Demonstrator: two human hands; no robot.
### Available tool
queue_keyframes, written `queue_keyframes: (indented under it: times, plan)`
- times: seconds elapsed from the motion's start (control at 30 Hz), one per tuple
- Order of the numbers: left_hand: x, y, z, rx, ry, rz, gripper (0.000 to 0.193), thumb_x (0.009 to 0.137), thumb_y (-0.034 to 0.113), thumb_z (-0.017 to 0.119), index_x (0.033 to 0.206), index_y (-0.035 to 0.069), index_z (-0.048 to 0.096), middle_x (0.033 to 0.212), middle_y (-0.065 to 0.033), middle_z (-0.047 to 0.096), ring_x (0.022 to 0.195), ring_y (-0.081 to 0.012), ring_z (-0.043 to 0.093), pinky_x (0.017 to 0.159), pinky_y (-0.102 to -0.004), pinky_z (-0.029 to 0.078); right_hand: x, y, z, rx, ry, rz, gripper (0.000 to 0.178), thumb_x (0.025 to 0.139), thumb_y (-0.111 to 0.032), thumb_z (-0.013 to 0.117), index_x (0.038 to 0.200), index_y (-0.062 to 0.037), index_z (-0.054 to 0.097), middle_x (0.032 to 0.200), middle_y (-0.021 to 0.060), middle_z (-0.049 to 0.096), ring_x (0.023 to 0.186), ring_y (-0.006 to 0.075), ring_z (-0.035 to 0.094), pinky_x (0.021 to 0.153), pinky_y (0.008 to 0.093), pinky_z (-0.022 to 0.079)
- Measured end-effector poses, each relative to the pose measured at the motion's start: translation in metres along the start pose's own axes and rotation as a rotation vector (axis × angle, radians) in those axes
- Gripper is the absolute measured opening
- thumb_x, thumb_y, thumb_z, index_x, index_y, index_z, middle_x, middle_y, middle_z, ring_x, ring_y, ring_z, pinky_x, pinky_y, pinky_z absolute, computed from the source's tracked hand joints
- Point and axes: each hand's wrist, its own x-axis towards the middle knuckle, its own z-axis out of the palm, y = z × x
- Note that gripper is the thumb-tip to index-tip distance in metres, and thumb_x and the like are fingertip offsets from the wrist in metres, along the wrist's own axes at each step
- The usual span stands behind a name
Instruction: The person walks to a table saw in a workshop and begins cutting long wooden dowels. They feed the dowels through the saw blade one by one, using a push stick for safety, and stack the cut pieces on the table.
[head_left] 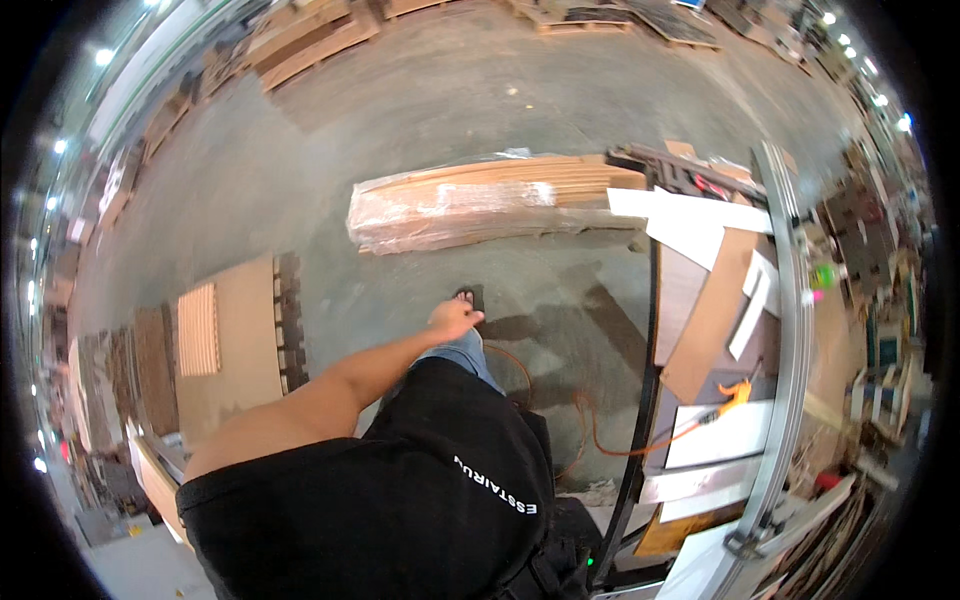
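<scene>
My left hand hangs in front of my body over the knee of my blue jeans. It looks open and holds nothing, with the thumb apart and the other fingers partly hidden by the back of the hand. A sandalled foot shows just beyond it. My right hand is out of sight. Farther ahead on the floor lies a long bundle of wooden strips wrapped in clear film, apart from my hand.
On my right stands a worktable with a metal rail, white and brown boards and an orange air blow gun. Its orange hose trails across the floor. Grooved wood lies on a stacked panel at left. Pallets line the far side.
</scene>
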Motion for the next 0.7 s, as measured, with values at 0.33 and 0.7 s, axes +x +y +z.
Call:
queue_keyframes:
  times: [0.33, 0.7]
  plan:
    - [0.045, -0.209, -0.049, -0.161, -0.209, -0.538, 0.056, 0.092, 0.052, 0.053, 0.099, 0.0, 0.073, 0.095, -0.0228, 0.072, 0.096, -0.0426, 0.068, 0.087, -0.0489, 0.052, 0.056, -0.098, 0.121, -0.533, -0.147, -0.243, 0.036, 0.1, -0.023, 0.054, 0.129, -0.0014, 0.056, 0.117, 0.0182, 0.062, 0.1, 0.0282, 0.059, 0.085, 0.0428, 0.049]
    - [0.194, -0.206, -0.13, -0.615, 0.12, -0.599, 0.042, 0.094, 0.041, 0.062, 0.087, 0.0, 0.069, 0.076, -0.0076, 0.068, 0.066, -0.0176, 0.062, 0.064, -0.0335, 0.051, 0.138, -0.156, 0.2, -0.809, -0.088, -0.751, 0.045, 0.098, -0.038, 0.059, 0.104, 0.005, 0.069, 0.087, 0.0063, 0.067, 0.084, 0.0152, 0.058, 0.077, 0.0328, 0.048]
